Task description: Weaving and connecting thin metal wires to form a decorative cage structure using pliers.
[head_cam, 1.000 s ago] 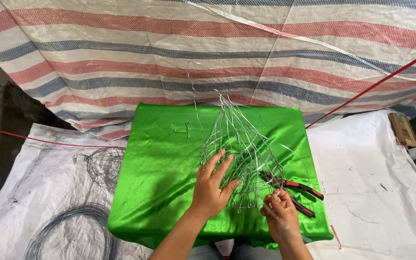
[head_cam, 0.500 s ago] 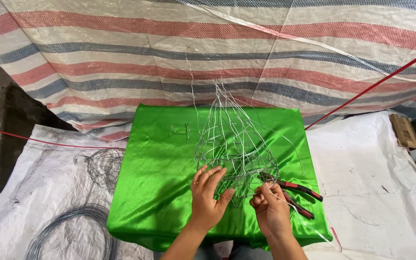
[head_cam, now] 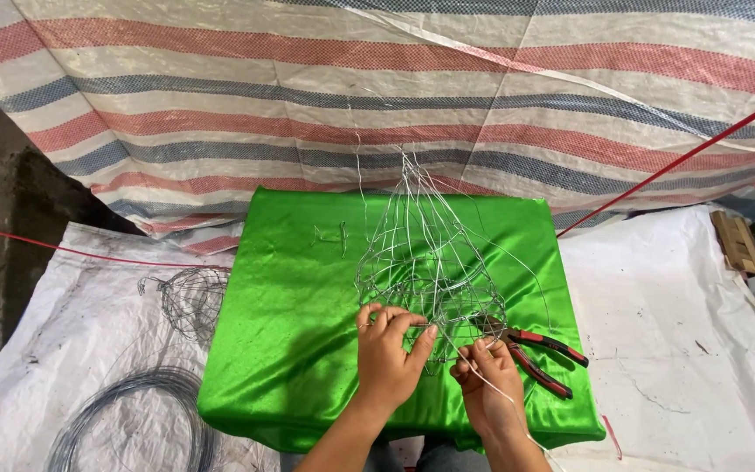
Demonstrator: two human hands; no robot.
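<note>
A striped tarp (head_cam: 377,96) hangs behind everything, and a white sheet (head_cam: 683,350) covers the floor. On it sits a low worktop under a green cloth (head_cam: 299,332). A red cord (head_cam: 683,162) slants across the right side. On the sheet at left lies a wire coil (head_cam: 133,424), and just above it a second, darker wire basket (head_cam: 190,297). A wood block (head_cam: 738,243) rests near the right edge.

The frame (head_cam: 430,262), a cone-shaped cage of thin bright wire, stands on the cloth right of centre, its point leaning toward the tarp and its wide rim next to the person. Red-handled pliers (head_cam: 543,354) lie on the cloth just right of the rim, not held.

The left hand (head_cam: 391,350) grips the rim, fingers curled over a wire. The right hand (head_cam: 487,385) sits just beside it, fingertips pinched together on a loose strand (head_cam: 504,398) that trails back toward the wrist.

Judging by this, the step in hand is binding that strand onto the rim by finger. The next move would seem to call for the left hand bracing the frame while the right winds the strand tight round the rim wire; the pliers lie near for twisting or cutting.
</note>
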